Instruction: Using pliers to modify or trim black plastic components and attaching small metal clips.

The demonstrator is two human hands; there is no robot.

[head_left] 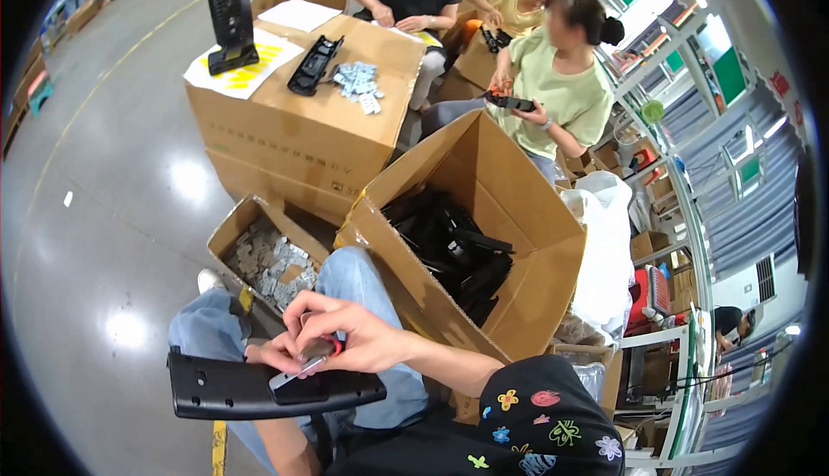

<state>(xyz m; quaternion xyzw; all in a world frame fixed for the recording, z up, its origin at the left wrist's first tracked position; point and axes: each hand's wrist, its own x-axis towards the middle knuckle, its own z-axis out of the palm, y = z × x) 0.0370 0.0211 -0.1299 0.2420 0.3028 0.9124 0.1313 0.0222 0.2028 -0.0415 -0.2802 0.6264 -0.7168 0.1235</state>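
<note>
A long black plastic housing [229, 390] with small holes lies across my lap, its flat face up. My left hand [269, 354] grips it from beneath and behind, most of that hand hidden by the part. Closed over the housing, my right hand [350, 329] pinches a small hand tool [318, 352] with a red and dark grip. The tool's flat silvery end [290, 378] meets the housing near its middle. I cannot make out the tool's exact kind.
A large open carton [535, 243] of black plastic parts [458, 247] stands ahead. Left of it, a smaller box [226, 238] holds many metal plates [275, 260]. On a carton table [294, 126] are a fan [231, 22], a black housing and metal pieces. Several people work beyond.
</note>
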